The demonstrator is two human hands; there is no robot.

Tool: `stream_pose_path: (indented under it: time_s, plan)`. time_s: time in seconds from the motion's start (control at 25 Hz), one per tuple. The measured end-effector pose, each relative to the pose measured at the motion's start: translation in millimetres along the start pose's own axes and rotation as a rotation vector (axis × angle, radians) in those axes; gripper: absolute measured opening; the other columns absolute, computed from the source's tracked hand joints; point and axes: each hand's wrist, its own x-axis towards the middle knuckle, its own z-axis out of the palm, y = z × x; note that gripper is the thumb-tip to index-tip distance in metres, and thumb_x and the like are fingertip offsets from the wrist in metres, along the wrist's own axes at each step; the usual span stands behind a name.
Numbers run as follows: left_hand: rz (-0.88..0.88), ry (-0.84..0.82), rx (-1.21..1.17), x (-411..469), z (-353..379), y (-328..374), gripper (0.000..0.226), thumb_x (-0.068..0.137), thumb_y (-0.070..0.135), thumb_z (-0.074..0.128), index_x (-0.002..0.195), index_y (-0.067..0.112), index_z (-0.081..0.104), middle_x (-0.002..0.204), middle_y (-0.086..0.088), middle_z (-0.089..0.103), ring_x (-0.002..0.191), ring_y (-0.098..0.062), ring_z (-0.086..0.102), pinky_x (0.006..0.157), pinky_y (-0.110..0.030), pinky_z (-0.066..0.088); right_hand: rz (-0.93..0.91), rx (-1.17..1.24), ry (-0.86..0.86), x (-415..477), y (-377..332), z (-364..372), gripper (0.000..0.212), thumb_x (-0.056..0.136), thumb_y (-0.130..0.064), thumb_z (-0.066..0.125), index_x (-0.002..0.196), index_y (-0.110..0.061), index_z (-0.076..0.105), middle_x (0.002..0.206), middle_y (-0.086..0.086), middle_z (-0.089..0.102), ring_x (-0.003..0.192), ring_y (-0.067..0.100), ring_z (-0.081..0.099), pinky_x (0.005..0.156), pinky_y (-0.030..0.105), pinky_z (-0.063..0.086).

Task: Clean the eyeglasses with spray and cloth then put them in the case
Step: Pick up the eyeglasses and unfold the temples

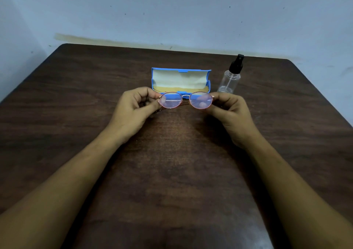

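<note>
1. While both hands pinch the glasses (186, 101) at their outer ends, the lenses face up toward the camera, probably so they can be looked over; the left hand (133, 111) has its grip closed on the 9 o'clock end of the frame and the right hand (232, 113) has its grip closed on the 3 o'clock end.
2. Holding by the frame edges keeps fingertips off the pink-tinted lenses, which suits a cleaning job.
3. At 12 o'clock from the glasses, just behind them, the blue case (181, 80) lies open with its lid tipped back, ready to take them; pale lining or a folded cloth (178, 79) shows inside, and I cannot tell which.
4. At about 2 o'clock from the glasses, just beside the case, a clear spray bottle (230, 76) with a black nozzle stands upright within easy reach of the right hand.
5. Whether spraying and wiping are done cannot be judged; the glasses are not yet in the case.
6. Everything sits toward the far middle of a dark wood-grain desk (172, 172), its near half bare.
7. Behind it rises a pale, scuffed wall (172, 10), with a yellowish strip along the desk's back edge. The light is dim.
</note>
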Motion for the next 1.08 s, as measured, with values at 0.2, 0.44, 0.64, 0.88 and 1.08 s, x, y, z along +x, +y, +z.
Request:
stream_pose_path:
  time_s: [0.2, 0.44, 0.64, 0.88, 1.08]
  plan:
    - [0.015, -0.002, -0.028, 0.5, 0.5, -0.6, 0.016, 0.09, 0.019, 0.076, 0.094, 0.005, 0.073, 0.081, -0.016, 0.064, 0.072, -0.021, 0.047, 0.061, -0.026, 0.04, -0.019, 0.122, 0.046, -1.4, -2.6, 7.1, 0.017, 0.091, -0.007, 0.07, 0.099, -0.018, 0.079, 0.089, 0.003, 0.078, 0.077, 0.016, 0.069, 0.072, 0.031, 0.05]
    - [0.007, 0.045, -0.088, -0.5, 1.8, 4.9, 0.006, 0.089, 0.014, 0.076, 0.091, 0.009, 0.073, 0.074, 0.007, 0.073, 0.064, -0.006, 0.057, 0.062, -0.021, 0.046, 0.023, 0.193, 0.133, -3.4, -4.8, 3.8, 0.023, 0.091, 0.007, 0.065, 0.094, -0.014, 0.074, 0.088, 0.006, 0.079, 0.074, 0.02, 0.073, 0.066, 0.028, 0.059]
    - [-0.055, 0.072, -0.366, -13.0, 9.1, 14.5, 0.013, 0.085, 0.021, 0.072, 0.096, 0.015, 0.073, 0.086, 0.0, 0.078, 0.076, -0.01, 0.071, 0.067, -0.022, 0.057, 0.02, 0.186, 0.125, -9.1, -8.7, 9.2, 0.016, 0.09, -0.003, 0.068, 0.094, -0.017, 0.073, 0.092, 0.006, 0.079, 0.074, 0.023, 0.074, 0.065, 0.028, 0.058]
    - [-0.018, 0.055, -0.281, -23.0, 10.6, 18.2, 0.011, 0.096, 0.017, 0.066, 0.101, 0.012, 0.074, 0.097, -0.004, 0.08, 0.082, -0.011, 0.074, 0.071, -0.023, 0.056, 0.038, 0.198, 0.098, -21.2, -10.9, 13.3, 0.009, 0.092, -0.009, 0.067, 0.098, -0.016, 0.069, 0.098, 0.009, 0.078, 0.074, 0.023, 0.073, 0.066, 0.032, 0.057]
    - [-0.038, 0.057, -0.276, -28.6, 7.4, 23.3, 0.014, 0.092, 0.022, 0.068, 0.098, 0.011, 0.073, 0.093, -0.004, 0.081, 0.078, -0.016, 0.075, 0.067, -0.023, 0.057, 0.118, 0.27, 0.004, -27.1, -15.3, 9.6, 0.011, 0.088, -0.016, 0.067, 0.099, -0.016, 0.068, 0.101, 0.013, 0.077, 0.079, 0.026, 0.074, 0.068, 0.033, 0.06]
